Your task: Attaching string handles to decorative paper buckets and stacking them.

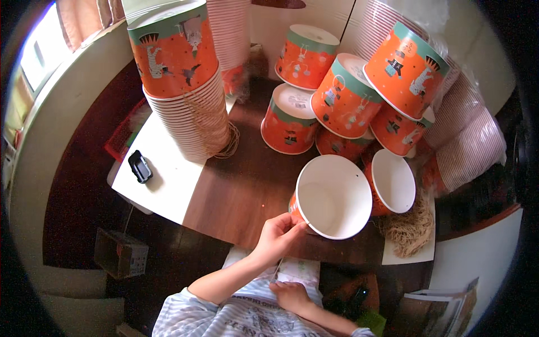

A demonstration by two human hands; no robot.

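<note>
A paper bucket (333, 196), white inside and orange outside, stands tipped on the table with its mouth toward me. A small dark hole shows in its wall near the far right rim. My left hand (278, 238) pinches the bucket's near left rim between thumb and fingers. Low in front of my striped shirt, my right hand (291, 296) is closed with curled fingers; a thin pale line seems to rise beside it, and what it holds is hidden. Another open paper bucket (393, 181) leans just right of the first.
Several upturned orange buckets (348, 95) are piled at the back. A tall nested stack (182, 121) stands at the left, with beige cord (223, 143) draped on it. A black tray (140, 167) lies left; a cord bundle (412, 227) lies right.
</note>
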